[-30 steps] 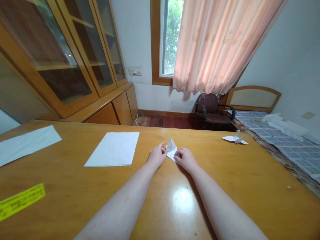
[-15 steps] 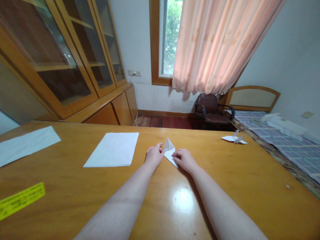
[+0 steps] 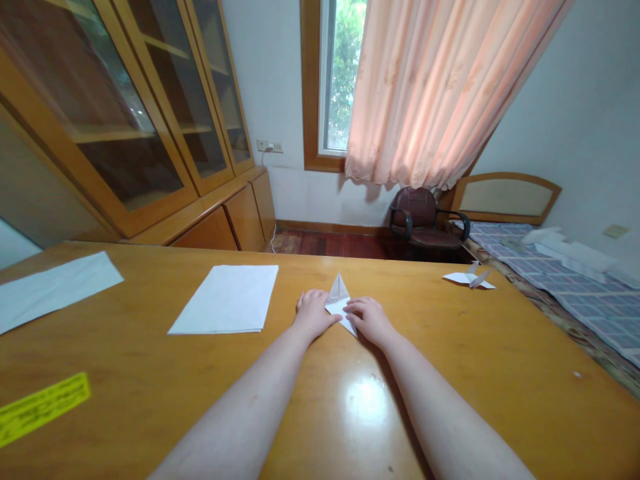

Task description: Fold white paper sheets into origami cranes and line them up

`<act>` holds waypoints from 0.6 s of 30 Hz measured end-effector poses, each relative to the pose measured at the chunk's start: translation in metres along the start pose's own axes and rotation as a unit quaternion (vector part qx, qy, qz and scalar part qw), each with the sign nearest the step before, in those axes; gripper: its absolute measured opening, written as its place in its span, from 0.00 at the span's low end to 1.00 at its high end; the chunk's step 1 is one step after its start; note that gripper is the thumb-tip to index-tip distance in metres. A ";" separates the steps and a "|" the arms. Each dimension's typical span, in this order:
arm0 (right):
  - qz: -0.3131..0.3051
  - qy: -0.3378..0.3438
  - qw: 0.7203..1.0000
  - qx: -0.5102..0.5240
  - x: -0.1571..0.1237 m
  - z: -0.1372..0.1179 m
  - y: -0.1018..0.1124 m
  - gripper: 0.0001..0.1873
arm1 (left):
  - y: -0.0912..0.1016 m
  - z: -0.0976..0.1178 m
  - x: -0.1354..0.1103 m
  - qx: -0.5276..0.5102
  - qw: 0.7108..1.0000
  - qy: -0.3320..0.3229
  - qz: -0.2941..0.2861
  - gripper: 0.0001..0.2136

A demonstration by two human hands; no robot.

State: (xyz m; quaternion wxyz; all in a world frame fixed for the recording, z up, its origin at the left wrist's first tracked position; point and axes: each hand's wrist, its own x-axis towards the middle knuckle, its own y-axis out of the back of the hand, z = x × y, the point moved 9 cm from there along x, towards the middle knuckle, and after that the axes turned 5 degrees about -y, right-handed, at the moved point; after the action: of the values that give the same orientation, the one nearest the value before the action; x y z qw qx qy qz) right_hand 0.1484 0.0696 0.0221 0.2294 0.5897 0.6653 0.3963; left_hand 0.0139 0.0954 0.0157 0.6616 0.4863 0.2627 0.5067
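A small folded white sheet of paper (image 3: 337,307) lies on the wooden table between my hands, its pointed upper flap (image 3: 339,288) aimed at the far edge. My left hand (image 3: 314,313) steadies it from the left side. The thumb reaches across the lower part while the other fingers rest along the left edge. From the right, my right hand (image 3: 369,317) holds the paper with curled fingertips on its lower right part. Fingers of both hands cover some of the paper's sides.
A stack of white paper (image 3: 225,300) lies to the left, with another white sheet (image 3: 55,290) farther left. Near the right edge of the table (image 3: 450,373) sits a folded paper shape (image 3: 469,277). A yellow label (image 3: 45,408) is at the near left.
My left hand has shifted from the paper's upper left corner to its lower left side, thumb now stretched across it. My right hand has hardly moved.
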 end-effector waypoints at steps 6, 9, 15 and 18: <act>-0.014 0.003 1.000 -0.007 0.000 0.000 -0.003 0.12 | -0.004 -0.002 -0.001 -0.009 1.000 0.022 -0.006 0.30; -0.027 0.001 1.000 -0.009 -0.001 0.004 -0.003 0.14 | -0.006 -0.005 0.000 -0.016 0.999 0.032 -0.012 0.34; -0.069 0.021 0.997 0.014 0.000 0.008 -0.003 0.19 | -0.007 -0.006 0.001 -0.021 0.999 0.030 -0.008 0.31; -0.083 0.018 0.996 0.025 0.000 0.012 -0.003 0.23 | -0.008 -0.007 0.000 -0.022 0.999 0.032 -0.010 0.31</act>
State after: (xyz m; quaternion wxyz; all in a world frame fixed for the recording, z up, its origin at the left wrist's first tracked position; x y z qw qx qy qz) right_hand 0.1560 0.0730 0.0127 0.2347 0.5309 0.7254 0.3698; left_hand 0.0116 0.0982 0.0062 0.6681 0.4529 0.2774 0.5211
